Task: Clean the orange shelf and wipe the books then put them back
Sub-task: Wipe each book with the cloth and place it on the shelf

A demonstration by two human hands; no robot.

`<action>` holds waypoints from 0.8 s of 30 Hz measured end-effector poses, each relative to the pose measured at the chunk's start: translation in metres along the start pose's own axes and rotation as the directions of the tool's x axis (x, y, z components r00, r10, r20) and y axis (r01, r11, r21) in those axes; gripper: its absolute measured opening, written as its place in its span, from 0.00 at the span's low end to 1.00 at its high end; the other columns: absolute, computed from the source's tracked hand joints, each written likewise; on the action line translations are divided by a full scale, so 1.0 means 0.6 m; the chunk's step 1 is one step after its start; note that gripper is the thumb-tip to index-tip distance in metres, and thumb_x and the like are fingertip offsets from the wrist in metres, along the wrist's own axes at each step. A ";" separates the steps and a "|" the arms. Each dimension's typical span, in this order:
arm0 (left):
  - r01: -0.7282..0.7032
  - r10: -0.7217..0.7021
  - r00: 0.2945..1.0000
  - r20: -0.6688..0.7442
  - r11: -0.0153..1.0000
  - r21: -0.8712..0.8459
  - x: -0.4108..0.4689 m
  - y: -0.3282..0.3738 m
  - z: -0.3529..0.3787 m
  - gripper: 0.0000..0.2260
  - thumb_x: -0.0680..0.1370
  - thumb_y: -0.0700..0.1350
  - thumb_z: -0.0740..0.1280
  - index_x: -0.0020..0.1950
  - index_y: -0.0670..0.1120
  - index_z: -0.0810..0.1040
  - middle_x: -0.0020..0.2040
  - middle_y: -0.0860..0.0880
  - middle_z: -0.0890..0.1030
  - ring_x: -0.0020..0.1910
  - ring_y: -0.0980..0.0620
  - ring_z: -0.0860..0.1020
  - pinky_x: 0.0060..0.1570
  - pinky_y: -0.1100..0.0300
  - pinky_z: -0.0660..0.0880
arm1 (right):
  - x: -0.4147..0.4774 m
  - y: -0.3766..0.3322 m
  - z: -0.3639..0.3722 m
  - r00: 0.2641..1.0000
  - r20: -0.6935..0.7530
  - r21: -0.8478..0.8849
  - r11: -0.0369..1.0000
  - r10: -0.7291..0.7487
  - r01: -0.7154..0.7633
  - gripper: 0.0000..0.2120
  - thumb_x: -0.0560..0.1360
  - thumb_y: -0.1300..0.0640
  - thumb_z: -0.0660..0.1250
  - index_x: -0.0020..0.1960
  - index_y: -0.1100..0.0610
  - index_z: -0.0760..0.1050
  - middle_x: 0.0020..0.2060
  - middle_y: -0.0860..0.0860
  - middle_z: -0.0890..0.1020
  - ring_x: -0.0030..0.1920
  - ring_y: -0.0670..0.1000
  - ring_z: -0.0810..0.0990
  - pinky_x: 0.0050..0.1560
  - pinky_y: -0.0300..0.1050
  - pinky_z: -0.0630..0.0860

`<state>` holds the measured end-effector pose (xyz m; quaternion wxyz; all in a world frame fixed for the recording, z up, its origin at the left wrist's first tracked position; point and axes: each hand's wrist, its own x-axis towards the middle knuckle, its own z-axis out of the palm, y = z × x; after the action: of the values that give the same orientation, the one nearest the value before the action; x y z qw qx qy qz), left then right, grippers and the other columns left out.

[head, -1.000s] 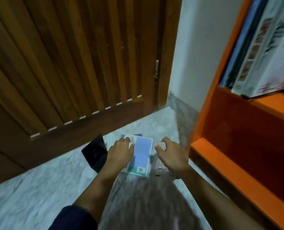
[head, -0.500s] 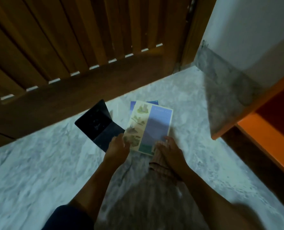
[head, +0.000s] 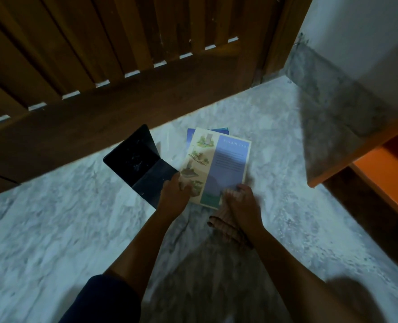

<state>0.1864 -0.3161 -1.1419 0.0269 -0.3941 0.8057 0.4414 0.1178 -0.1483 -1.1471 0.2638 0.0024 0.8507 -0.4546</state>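
Hands drawn back to near edge of book, frame centre, on floor. Left hand fingers pinch its corner; right hand fingers curl round cloth. Advice: pin corner, wipe away from body.

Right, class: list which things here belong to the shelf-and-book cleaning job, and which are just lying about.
Job: illustrated book, blue book beneath it, striped cloth under the right hand, left hand gripping the book, orange shelf.
Lying about: black angled object, wooden door.
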 end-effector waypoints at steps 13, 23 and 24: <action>0.050 -0.056 0.998 -0.005 0.926 -0.375 -0.079 0.034 -0.025 0.33 0.72 0.28 0.67 0.74 0.43 0.60 0.59 0.45 0.78 0.54 0.46 0.78 0.48 0.52 0.80 | -0.071 -0.008 -0.063 0.965 -0.114 -0.084 0.970 -0.236 0.228 0.23 0.75 0.57 0.66 0.68 0.46 0.67 0.65 0.47 0.73 0.62 0.52 0.74 0.57 0.44 0.69; -0.381 0.350 0.914 -0.207 0.563 -0.733 -0.281 0.296 -0.187 0.28 0.80 0.41 0.62 0.75 0.57 0.53 0.57 0.46 0.80 0.45 0.57 0.83 0.40 0.61 0.80 | -0.230 -0.208 -0.311 0.796 -0.084 0.143 0.783 -0.600 0.605 0.18 0.76 0.61 0.66 0.62 0.43 0.71 0.62 0.38 0.73 0.67 0.40 0.67 0.66 0.42 0.64; -0.423 0.380 0.893 -0.242 0.522 -0.741 -0.304 0.319 -0.207 0.28 0.80 0.42 0.61 0.75 0.57 0.53 0.57 0.46 0.80 0.46 0.57 0.83 0.43 0.60 0.81 | -0.252 -0.229 -0.333 0.774 -0.083 0.158 0.759 -0.627 0.632 0.19 0.76 0.61 0.66 0.61 0.42 0.71 0.63 0.39 0.73 0.67 0.40 0.66 0.65 0.40 0.63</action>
<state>0.2236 -0.2383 -0.8629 -0.2680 -0.1808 0.6037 0.7287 0.1250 -0.0383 -0.8837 0.0841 -0.2544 0.7613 -0.5904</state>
